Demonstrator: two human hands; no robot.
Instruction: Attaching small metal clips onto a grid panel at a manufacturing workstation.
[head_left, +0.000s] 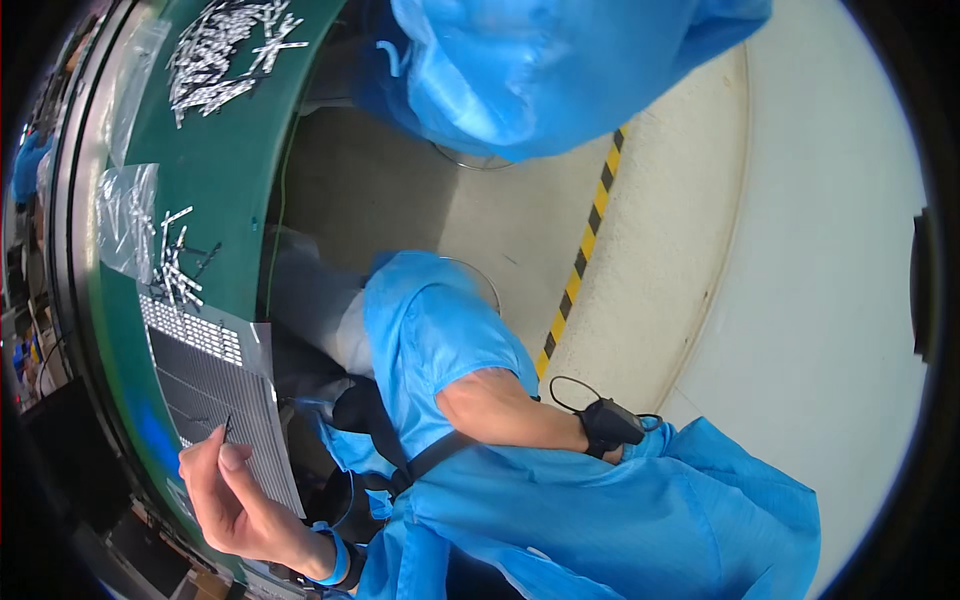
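My left hand (235, 505), a blue band at its wrist, is raised at the lower left. Thumb and fingertips pinch a thin, small dark strip (228, 428) over a ridged dark panel (215, 385). Rows of white rectangles (200, 330) cover the panel's far end. My right forearm (510, 410) is bent back toward my side, with a black device (612, 425) strapped at the wrist. Of my right hand (612, 456) only a sliver shows by the blue gown; its fingers are hidden.
Loose black and white strips (178, 270) lie beyond the panel beside a clear plastic bag (128, 220). A larger strip pile (215, 55) is farther along the green table (215, 165). Another person in blue (520, 75) is at the top. Yellow-black tape (585, 250) crosses the floor.
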